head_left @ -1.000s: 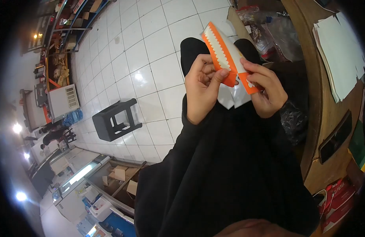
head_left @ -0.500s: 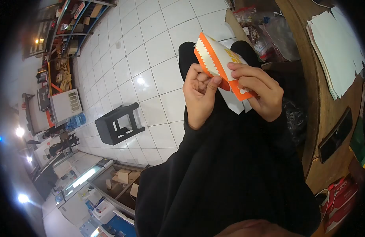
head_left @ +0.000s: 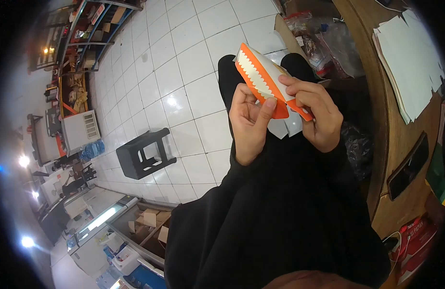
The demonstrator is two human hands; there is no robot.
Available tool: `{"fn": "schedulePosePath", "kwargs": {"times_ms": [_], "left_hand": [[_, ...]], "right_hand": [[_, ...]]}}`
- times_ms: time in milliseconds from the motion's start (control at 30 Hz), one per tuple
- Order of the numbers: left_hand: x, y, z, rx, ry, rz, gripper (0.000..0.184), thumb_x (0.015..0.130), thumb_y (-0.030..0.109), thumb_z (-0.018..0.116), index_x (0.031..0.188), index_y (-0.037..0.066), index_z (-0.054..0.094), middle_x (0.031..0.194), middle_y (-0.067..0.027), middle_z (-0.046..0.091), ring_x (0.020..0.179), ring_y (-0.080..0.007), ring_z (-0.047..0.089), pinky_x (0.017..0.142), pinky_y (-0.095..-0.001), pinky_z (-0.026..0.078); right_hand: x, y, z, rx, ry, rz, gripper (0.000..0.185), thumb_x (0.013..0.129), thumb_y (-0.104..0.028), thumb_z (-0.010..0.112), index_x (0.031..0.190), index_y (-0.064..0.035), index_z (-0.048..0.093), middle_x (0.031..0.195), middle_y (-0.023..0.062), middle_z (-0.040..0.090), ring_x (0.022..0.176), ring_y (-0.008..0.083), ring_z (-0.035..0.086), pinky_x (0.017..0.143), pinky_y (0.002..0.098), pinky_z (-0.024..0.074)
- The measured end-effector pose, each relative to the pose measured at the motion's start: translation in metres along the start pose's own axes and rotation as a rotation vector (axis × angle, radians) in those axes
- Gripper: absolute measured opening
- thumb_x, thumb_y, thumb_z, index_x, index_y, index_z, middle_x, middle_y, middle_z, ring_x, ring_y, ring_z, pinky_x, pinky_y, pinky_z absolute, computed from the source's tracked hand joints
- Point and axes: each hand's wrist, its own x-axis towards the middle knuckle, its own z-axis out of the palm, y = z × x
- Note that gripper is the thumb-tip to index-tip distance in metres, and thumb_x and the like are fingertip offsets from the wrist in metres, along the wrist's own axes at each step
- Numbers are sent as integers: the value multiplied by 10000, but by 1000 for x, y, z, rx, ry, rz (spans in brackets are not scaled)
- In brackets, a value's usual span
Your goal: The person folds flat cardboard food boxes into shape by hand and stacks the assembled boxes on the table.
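Note:
Above my lap, both hands hold an orange and white folded paper box (head_left: pixel 257 72) with a scalloped white band along its orange side. My left hand (head_left: pixel 249 123) grips its lower left side, thumb pressed on the orange panel near the scalloped edge and fingers curled behind. On the right side, my right hand (head_left: pixel 319 113) is closed on the box, its fingers lying over the white panel and an orange flap. Pale flaps stick out below, between the hands. The inside of the box is hidden.
A wooden table (head_left: pixel 384 159) on the right bears a stack of white sheets (head_left: pixel 408 62) and a dark phone (head_left: pixel 409 166). A black plastic stool (head_left: pixel 143 153) stands on the tiled floor (head_left: pixel 189 96). Plastic bags (head_left: pixel 323 48) lie beyond my knees; a red bag (head_left: pixel 415 245) is at lower right.
The box has turned slightly and its orange flap near my right hand has shifted. My left hand has moved a little right and down, with its thumb now nearer the scalloped band's end.

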Motion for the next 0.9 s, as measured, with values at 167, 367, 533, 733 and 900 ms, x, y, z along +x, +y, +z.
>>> {"fn": "schedulePosePath", "kwargs": {"times_ms": [167,367,533,733,900], "left_hand": [[1,-2,-6,-12,-5,20,156,828,5,514,939,5,404,958,-96,536,871,-104,527,785,-254,436],[5,8,-7,23,79,30,149,821,-10,522,926,-2,417,916,-99,571,835,-107,549,748,-242,445],[7,-8,-6,127,123,122,135,782,-45,567,884,-25,480,856,-90,587,795,-118,570,714,-224,447],[5,-23,-9,411,213,276,163,741,-46,619,880,-48,535,847,-89,591,762,-136,581,711,-241,462],[0,-21,-4,369,137,314,199,758,-44,599,937,-55,514,853,-99,588,769,-143,578,721,-250,466]], "right_hand": [[1,-3,-2,14,-79,22,194,647,109,555,824,34,536,970,142,592,857,274,597,753,309,489],[3,-7,-15,53,-78,31,186,641,91,592,821,45,580,951,156,598,886,259,601,768,301,480],[-1,-3,-13,350,69,299,146,677,81,575,816,43,591,925,130,568,830,194,590,699,254,475],[-16,-3,-1,350,141,431,120,705,91,574,817,51,590,891,80,496,696,86,500,583,169,386],[-15,-7,3,279,251,423,129,705,95,591,828,56,593,886,71,488,715,77,506,584,175,394]]}}
